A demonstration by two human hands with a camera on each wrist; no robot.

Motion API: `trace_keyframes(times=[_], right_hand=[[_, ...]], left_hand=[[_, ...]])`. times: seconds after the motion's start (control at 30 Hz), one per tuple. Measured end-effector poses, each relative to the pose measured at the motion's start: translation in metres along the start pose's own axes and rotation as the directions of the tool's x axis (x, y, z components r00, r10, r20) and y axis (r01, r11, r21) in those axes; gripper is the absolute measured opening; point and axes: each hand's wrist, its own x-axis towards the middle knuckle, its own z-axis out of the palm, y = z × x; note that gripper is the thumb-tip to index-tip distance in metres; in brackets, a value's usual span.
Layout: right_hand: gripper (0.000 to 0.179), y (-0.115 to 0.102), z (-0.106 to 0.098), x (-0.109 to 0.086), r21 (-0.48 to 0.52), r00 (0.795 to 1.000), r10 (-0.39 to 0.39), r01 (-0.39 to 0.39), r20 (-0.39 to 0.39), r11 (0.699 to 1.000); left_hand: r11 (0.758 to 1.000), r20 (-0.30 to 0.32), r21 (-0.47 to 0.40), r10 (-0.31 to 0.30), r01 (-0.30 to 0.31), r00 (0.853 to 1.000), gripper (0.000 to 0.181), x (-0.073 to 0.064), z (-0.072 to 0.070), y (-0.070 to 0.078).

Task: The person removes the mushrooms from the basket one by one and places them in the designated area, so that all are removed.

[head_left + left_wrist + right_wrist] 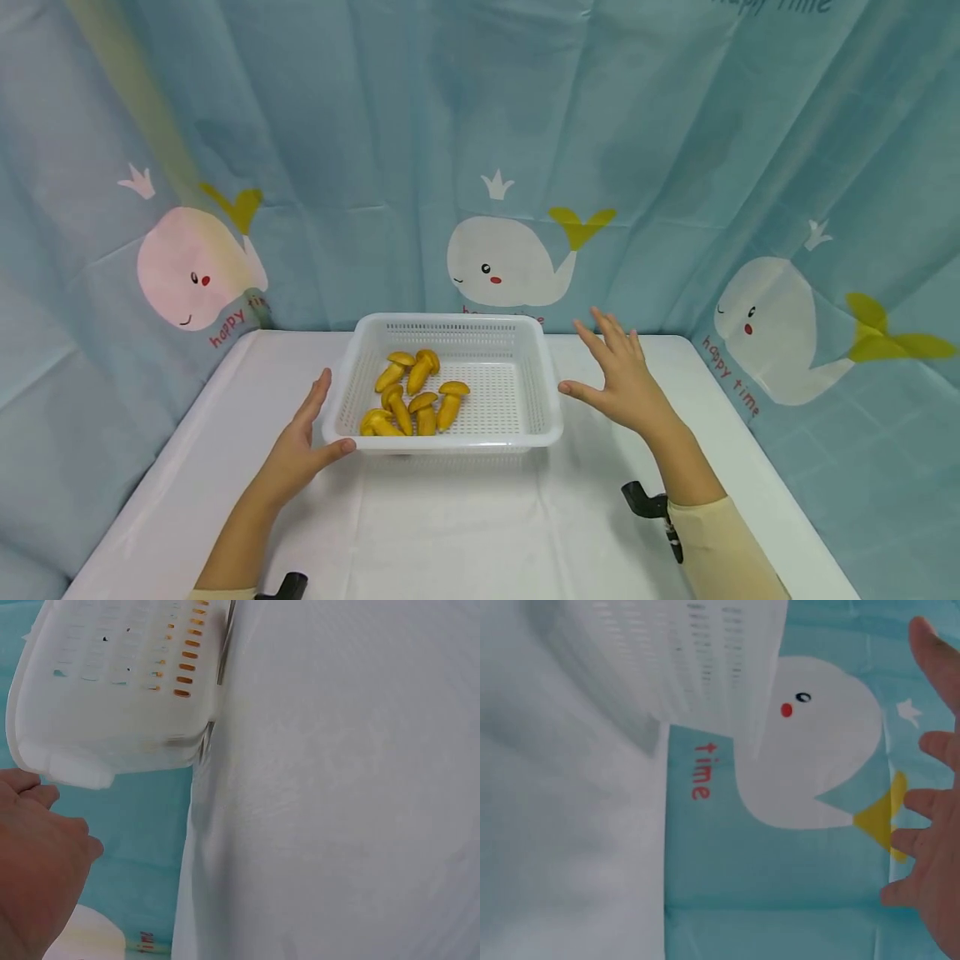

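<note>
A white plastic basket (442,444) with slotted walls stands at the far part of the table. Several yellow-brown mushrooms (425,414) lie inside it, mostly in its left half. At the basket's left side is my left hand (296,458), fingers extended and thumb close to the near left corner. In the left wrist view that hand (41,862) shows beneath the basket's rim (82,776). My right hand (622,379) is raised to the right of the basket, fingers spread and holding nothing. The right wrist view shows its spread fingers (922,802) apart from the basket wall (697,667).
A white cloth covers the table (450,533). Blue curtains (360,167) printed with whales hang behind it and along both sides. A black wrist mount (645,500) sits on the right forearm, and another (291,586) on the left.
</note>
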Motion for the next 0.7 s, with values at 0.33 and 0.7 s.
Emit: trace_keyframes(times=[0.33,0.7], right_hand=[[0.099,-0.019,-0.009,0.029,0.052,0.998,-0.021,0.018,0.057,0.998],[0.096,-0.045,-0.010,0.060,0.116,0.990,-0.077,0.064,0.115,0.991]], left_hand=[[1.000,0.009,0.026,-0.017,0.016,1.000,0.109,-0.002,0.005,-0.002],[1.000,0.000,0.021,-0.006,0.006,1.000,0.107,-0.003,0.006,0.001]])
